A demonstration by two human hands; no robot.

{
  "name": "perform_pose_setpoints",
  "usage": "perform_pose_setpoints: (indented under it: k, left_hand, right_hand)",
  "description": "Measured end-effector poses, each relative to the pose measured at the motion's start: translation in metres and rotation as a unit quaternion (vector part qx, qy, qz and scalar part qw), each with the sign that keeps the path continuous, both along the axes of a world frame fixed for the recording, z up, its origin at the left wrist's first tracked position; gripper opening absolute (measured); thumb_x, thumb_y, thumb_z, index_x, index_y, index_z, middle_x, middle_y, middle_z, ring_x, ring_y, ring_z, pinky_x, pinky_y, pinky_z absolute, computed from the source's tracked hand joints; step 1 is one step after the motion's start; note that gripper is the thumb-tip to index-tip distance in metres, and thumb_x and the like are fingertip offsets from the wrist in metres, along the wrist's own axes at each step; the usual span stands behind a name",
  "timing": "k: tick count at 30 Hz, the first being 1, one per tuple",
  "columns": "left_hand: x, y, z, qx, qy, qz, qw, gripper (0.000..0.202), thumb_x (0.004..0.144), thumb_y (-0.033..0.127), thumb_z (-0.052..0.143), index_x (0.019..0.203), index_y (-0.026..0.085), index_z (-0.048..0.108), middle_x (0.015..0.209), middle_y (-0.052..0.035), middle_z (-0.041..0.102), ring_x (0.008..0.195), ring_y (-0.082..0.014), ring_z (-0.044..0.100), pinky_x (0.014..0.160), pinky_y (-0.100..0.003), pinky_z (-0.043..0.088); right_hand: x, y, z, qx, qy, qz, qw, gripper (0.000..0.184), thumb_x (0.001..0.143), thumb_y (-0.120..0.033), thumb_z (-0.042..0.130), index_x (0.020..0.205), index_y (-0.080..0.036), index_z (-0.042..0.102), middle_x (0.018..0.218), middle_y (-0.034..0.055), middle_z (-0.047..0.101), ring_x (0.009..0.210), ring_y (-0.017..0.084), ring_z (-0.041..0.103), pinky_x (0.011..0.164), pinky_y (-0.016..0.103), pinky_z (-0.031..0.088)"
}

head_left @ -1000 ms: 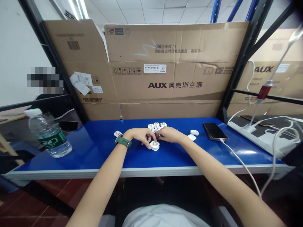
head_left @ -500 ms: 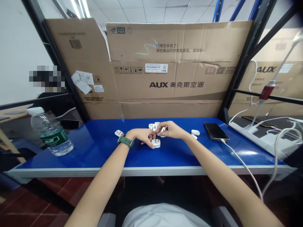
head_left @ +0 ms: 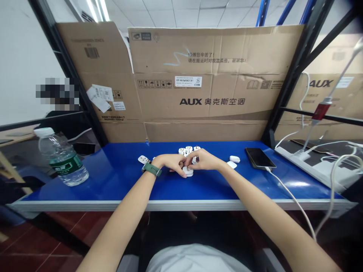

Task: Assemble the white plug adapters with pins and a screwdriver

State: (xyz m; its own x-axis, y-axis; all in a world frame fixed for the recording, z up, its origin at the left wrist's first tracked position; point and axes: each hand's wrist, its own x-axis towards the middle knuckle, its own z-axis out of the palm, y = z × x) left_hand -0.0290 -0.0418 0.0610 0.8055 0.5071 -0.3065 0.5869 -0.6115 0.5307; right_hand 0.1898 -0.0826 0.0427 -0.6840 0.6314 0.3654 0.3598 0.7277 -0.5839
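A white plug [head_left: 188, 174] lies pins-up on the blue tabletop below my fingers. My left hand [head_left: 171, 162] grips its left side with thumb and fingers. Pressed together over the plug's top are the fingertips of my right hand [head_left: 206, 159]; what they pinch, if anything, is hidden. Just behind my hands, several similar white plugs [head_left: 189, 148] stand grouped with their pins up. Near my left wrist lies a small white plate with dark spots [head_left: 142, 159]. Two small rounded white pieces, a nearer one [head_left: 231, 164] and a farther one [head_left: 235, 159], lie right of my right hand.
A water bottle [head_left: 62, 160] stands at the table's left. On the right, a black phone [head_left: 259, 158] is connected to a white cable [head_left: 292, 200], near a white power strip [head_left: 310, 163]. Cardboard [head_left: 159, 109] walls off the back. Someone's blurred head shows at far left.
My right hand has come down onto the plug; the small dark thing at its fingertips no longer shows. My left hand stays on the plug. The view has shifted slightly.
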Motion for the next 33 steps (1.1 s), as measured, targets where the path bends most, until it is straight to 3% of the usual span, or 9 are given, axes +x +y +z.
perform_pose_setpoints:
  k: [10, 28, 31, 33]
  left_hand:
    - [0.001, 0.002, -0.005, 0.003, -0.005, 0.008, 1.000, 0.046, 0.067, 0.053, 0.083, 0.091, 0.020, 0.062, 0.053, 0.0068, 0.052, 0.039, -0.0108, 0.044, 0.043, -0.026, 0.031]
    - [0.001, 0.002, -0.003, 0.002, 0.000, 0.010, 1.000, 0.047, 0.068, 0.052, 0.083, 0.090, 0.020, 0.058, 0.054, 0.0067, 0.051, 0.042, -0.0113, 0.046, 0.043, -0.026, 0.031]
    - [0.001, 0.001, -0.002, 0.012, 0.003, 0.022, 1.000, 0.047, 0.067, 0.053, 0.084, 0.087, 0.019, 0.059, 0.055, 0.0061, 0.051, 0.044, -0.0111, 0.045, 0.045, -0.026, 0.031]
    - [0.001, 0.001, -0.002, 0.011, -0.004, 0.023, 1.000, 0.047, 0.066, 0.052, 0.084, 0.089, 0.019, 0.061, 0.058, 0.0059, 0.051, 0.046, -0.0107, 0.045, 0.046, -0.025, 0.031]
  right_hand:
    - [-0.004, 0.000, -0.005, 0.041, -0.021, -0.012, 0.999, 0.016, 0.072, -0.011, 0.072, 0.085, -0.018, 0.069, 0.086, 0.0003, 0.074, 0.081, 0.016, 0.068, 0.074, 0.025, 0.049]
    - [0.000, -0.001, -0.001, 0.040, -0.035, 0.006, 0.999, 0.013, 0.076, -0.016, 0.072, 0.089, -0.019, 0.071, 0.089, 0.0012, 0.075, 0.084, 0.018, 0.068, 0.078, 0.027, 0.048]
    - [0.000, -0.004, 0.004, 0.028, 0.003, -0.015, 0.999, 0.007, 0.080, -0.019, 0.070, 0.087, -0.019, 0.069, 0.087, 0.0010, 0.073, 0.083, 0.017, 0.065, 0.078, 0.027, 0.046]
    - [-0.001, -0.006, 0.009, -0.002, 0.080, -0.033, 0.996, 0.008, 0.086, -0.027, 0.067, 0.088, -0.019, 0.066, 0.086, 0.0011, 0.069, 0.079, 0.016, 0.060, 0.073, 0.027, 0.044]
